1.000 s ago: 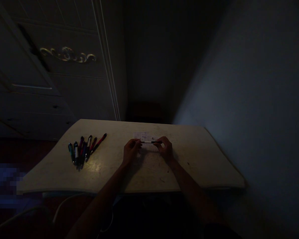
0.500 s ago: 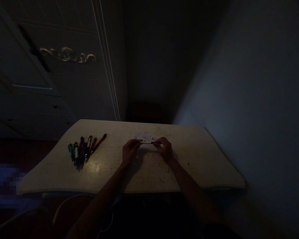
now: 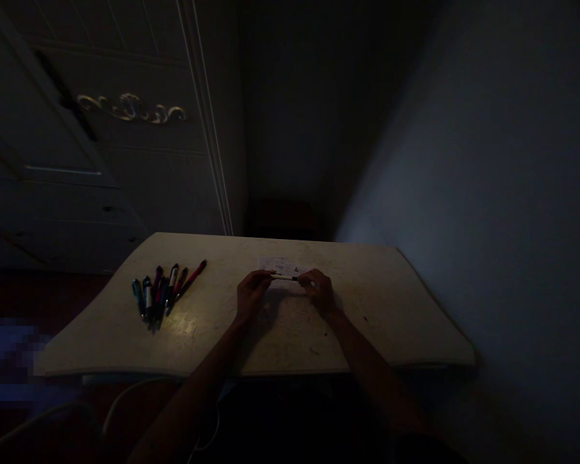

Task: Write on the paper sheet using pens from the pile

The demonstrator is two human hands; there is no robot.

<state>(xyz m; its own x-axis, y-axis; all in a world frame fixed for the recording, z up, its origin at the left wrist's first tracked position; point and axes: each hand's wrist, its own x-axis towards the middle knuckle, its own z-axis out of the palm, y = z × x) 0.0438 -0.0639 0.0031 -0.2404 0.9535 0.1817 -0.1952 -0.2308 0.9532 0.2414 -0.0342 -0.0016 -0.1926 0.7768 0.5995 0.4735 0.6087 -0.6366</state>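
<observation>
A pen (image 3: 285, 278) with a white barrel and a dark end at the right lies level between my two hands, over the table. My left hand (image 3: 252, 293) pinches its left end between thumb and fingers. At the dark right end, my right hand (image 3: 320, 291) is closed on it the same way. Behind and below the pen, a sheet of paper (image 3: 275, 263) with dark marks lies on the table, partly covered by my hands. To the left is a loose pile of several pens (image 3: 162, 293) in teal, white, dark and red.
The pale, worn table (image 3: 391, 309) has scuffs and small dark specks. A tall panelled cabinet (image 3: 140, 180) with a scrolled ornament stands behind at the left. A plain wall (image 3: 512, 225) rises on the right. A white cable (image 3: 111, 412) hangs below the front edge.
My right hand has shifted very slightly at the pen's dark end, of which less shows now. The left hand, the pile of pens and the paper look unchanged.
</observation>
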